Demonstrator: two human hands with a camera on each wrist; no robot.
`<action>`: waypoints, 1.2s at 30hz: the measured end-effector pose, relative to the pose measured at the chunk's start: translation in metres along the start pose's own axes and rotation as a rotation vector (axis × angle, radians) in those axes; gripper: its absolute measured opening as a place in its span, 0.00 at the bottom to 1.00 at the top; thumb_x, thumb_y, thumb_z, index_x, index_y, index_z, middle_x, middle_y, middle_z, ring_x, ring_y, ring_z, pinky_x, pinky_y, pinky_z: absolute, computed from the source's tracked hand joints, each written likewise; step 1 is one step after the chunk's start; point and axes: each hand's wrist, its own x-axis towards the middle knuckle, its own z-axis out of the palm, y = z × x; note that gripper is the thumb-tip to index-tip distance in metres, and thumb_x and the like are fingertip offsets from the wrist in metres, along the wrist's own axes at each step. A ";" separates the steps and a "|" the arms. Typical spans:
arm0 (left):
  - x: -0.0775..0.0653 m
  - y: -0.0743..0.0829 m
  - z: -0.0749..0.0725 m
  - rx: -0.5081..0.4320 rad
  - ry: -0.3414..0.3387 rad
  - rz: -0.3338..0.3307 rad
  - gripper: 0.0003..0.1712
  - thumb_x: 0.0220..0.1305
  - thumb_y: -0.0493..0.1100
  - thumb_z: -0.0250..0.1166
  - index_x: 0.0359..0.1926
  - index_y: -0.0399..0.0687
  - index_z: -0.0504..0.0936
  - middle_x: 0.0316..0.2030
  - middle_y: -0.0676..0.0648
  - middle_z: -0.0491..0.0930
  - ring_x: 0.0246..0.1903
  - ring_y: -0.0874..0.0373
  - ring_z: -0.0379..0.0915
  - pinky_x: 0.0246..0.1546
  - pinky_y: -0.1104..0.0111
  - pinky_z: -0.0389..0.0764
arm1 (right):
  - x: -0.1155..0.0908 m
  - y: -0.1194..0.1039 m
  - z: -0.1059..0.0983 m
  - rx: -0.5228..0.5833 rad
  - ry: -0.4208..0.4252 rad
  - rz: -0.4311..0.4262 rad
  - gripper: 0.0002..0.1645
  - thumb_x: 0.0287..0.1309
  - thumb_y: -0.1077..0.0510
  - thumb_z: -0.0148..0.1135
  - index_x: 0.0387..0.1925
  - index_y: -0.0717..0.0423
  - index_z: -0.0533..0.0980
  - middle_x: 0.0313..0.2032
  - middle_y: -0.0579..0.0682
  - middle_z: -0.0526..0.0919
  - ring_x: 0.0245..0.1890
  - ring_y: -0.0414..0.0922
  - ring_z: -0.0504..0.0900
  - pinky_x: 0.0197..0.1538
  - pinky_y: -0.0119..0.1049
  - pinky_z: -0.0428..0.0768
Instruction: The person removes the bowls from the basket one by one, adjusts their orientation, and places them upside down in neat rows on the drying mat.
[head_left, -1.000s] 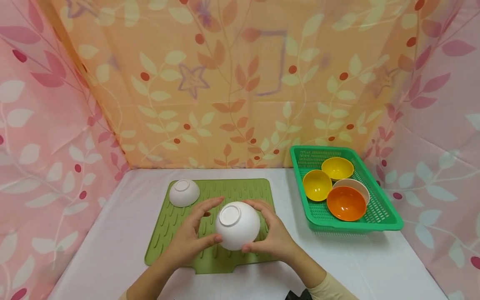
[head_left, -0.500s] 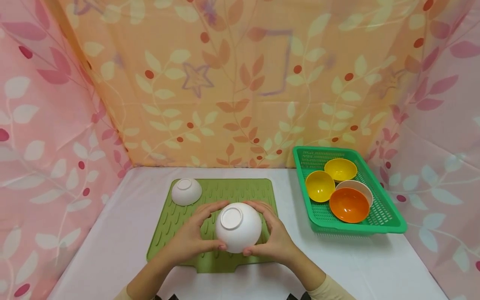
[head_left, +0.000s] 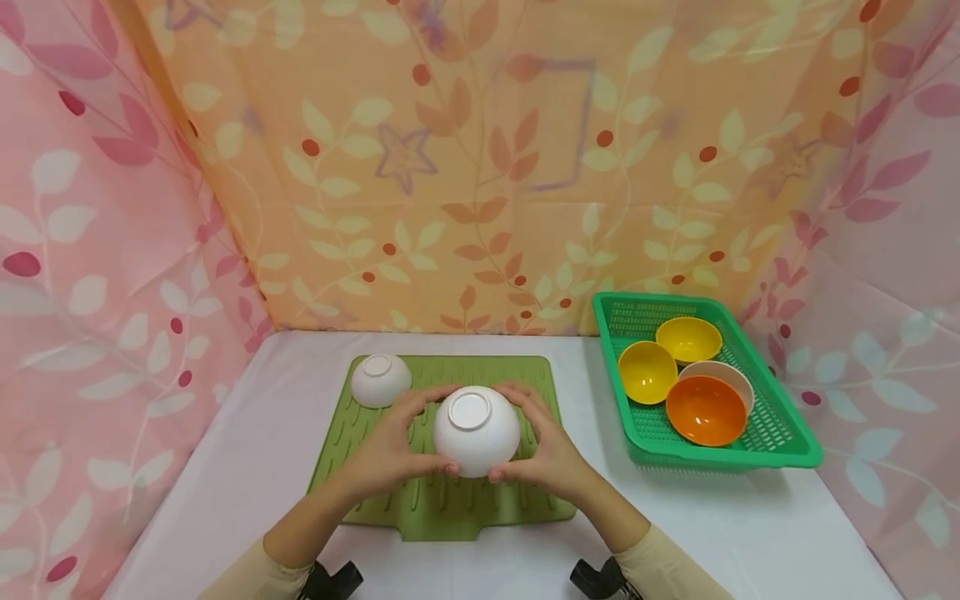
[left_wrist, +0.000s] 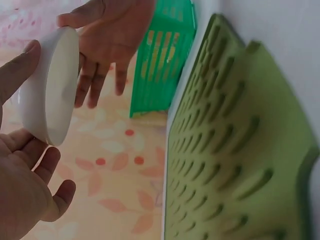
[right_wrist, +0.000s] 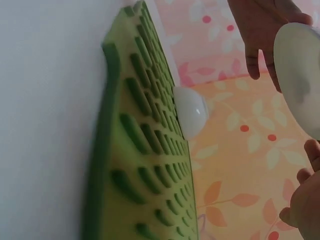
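Note:
A white bowl (head_left: 477,437), upside down with its foot ring upward, is held in the air over the green drying mat (head_left: 442,508). My left hand (head_left: 386,446) grips its left side, thumb near and fingers behind. On the opposite side my right hand (head_left: 543,442) grips it the same way. The left wrist view shows the held bowl (left_wrist: 50,87) edge-on, well apart from the mat (left_wrist: 225,140). A second white bowl (head_left: 380,382) sits upside down on the mat's far left corner, and the right wrist view also catches this bowl (right_wrist: 191,112).
To the right stands a green basket (head_left: 637,454) on the white tablecloth (head_left: 675,533). Inside it lie two yellow bowls (head_left: 647,372), an orange bowl (head_left: 707,411) and a pale bowl (head_left: 731,375) partly behind the orange one. Patterned curtains (head_left: 450,167) enclose the table at the back and sides.
Both hands have closed in on the bowl's sides, the left one most. The held bowl has moved slightly up in the head view. The whole scene has drifted right as the head camera turned.

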 end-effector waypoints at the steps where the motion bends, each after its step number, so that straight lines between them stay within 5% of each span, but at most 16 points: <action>1: 0.005 0.000 -0.004 0.026 -0.002 0.004 0.55 0.42 0.57 0.85 0.73 0.67 0.69 0.65 0.53 0.72 0.68 0.46 0.64 0.64 0.33 0.63 | 0.005 0.000 -0.002 -0.027 0.003 0.006 0.60 0.39 0.39 0.85 0.74 0.32 0.64 0.73 0.48 0.62 0.74 0.56 0.59 0.66 0.76 0.57; 5: 0.028 -0.004 -0.022 0.136 -0.027 0.021 0.55 0.43 0.60 0.84 0.73 0.66 0.70 0.67 0.52 0.72 0.68 0.45 0.64 0.63 0.35 0.67 | 0.032 0.001 -0.008 -0.120 0.001 0.032 0.60 0.39 0.41 0.87 0.73 0.30 0.65 0.69 0.46 0.64 0.71 0.53 0.62 0.67 0.72 0.61; 12: 0.075 -0.025 -0.050 0.341 -0.102 0.022 0.54 0.44 0.59 0.84 0.72 0.58 0.70 0.66 0.49 0.72 0.67 0.46 0.63 0.64 0.37 0.63 | 0.082 0.022 -0.010 -0.295 -0.037 0.011 0.63 0.39 0.43 0.87 0.75 0.46 0.64 0.70 0.48 0.69 0.73 0.52 0.61 0.69 0.64 0.64; 19: 0.112 -0.062 -0.060 0.440 -0.170 -0.039 0.54 0.45 0.60 0.84 0.71 0.52 0.72 0.68 0.46 0.71 0.69 0.46 0.61 0.67 0.39 0.56 | 0.119 0.056 -0.005 -0.410 -0.070 0.082 0.60 0.38 0.38 0.86 0.73 0.41 0.67 0.70 0.45 0.71 0.73 0.48 0.63 0.74 0.59 0.58; 28: 0.126 -0.100 -0.058 0.539 -0.185 -0.090 0.51 0.44 0.57 0.84 0.69 0.46 0.74 0.65 0.43 0.74 0.68 0.43 0.61 0.66 0.40 0.53 | 0.147 0.085 0.014 -0.513 -0.148 0.162 0.57 0.41 0.37 0.84 0.72 0.45 0.68 0.70 0.47 0.72 0.74 0.51 0.63 0.75 0.58 0.53; 36: 0.132 -0.118 -0.055 0.579 -0.183 -0.148 0.48 0.42 0.54 0.86 0.65 0.47 0.78 0.62 0.45 0.78 0.65 0.43 0.62 0.60 0.41 0.55 | 0.154 0.096 0.026 -0.536 -0.158 0.211 0.57 0.39 0.36 0.84 0.71 0.45 0.70 0.69 0.47 0.73 0.70 0.54 0.66 0.71 0.59 0.55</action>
